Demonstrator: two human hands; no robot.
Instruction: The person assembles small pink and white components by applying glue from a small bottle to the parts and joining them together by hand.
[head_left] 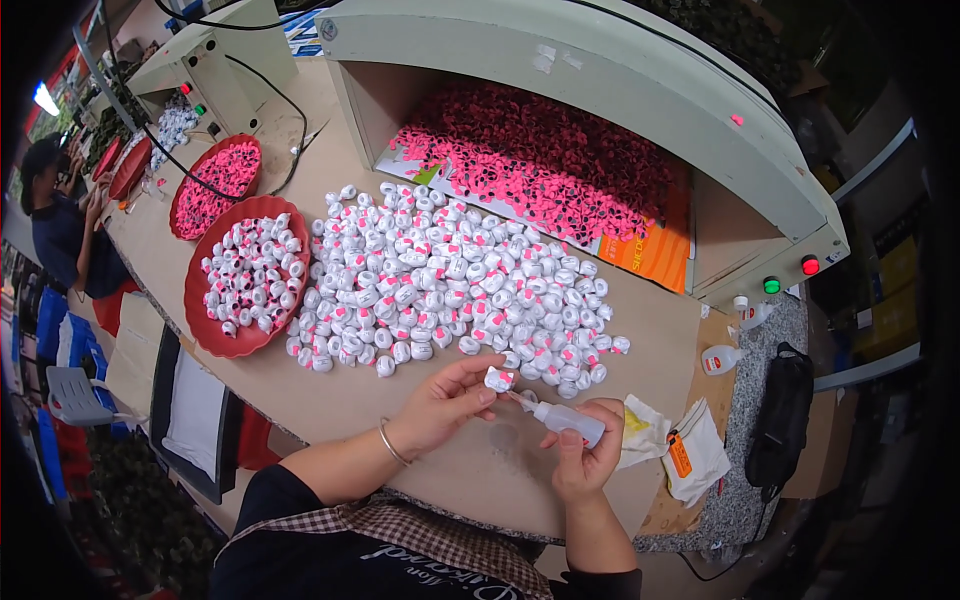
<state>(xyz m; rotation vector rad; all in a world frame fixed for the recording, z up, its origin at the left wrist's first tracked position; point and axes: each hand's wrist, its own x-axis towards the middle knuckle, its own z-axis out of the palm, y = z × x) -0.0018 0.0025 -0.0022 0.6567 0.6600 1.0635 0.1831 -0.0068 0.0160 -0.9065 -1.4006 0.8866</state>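
Note:
My left hand (445, 405) pinches a small white figurine head (498, 379) with a pink bow between thumb and fingers. In my right hand (588, 455) is a translucent squeeze bottle (572, 422), tilted so its thin nozzle points up and left at the figurine head. The nozzle tip is close to or touching the underside of the head; which one I cannot tell. Just beyond my hands spreads a wide pile of similar white heads (430, 270), many with pink bows. A scalloped red bowl (215, 338) to the left holds more white pieces with pink and dark parts.
A pale green cabinet (600, 85) arches over a heap of small pink pieces (540, 160) at the back. A second red bowl (180, 215) holds pink pieces. At right are a small white bottle (720, 360), crumpled packets (697, 460) and a black pouch (783, 420). A co-worker (60, 225) sits far left.

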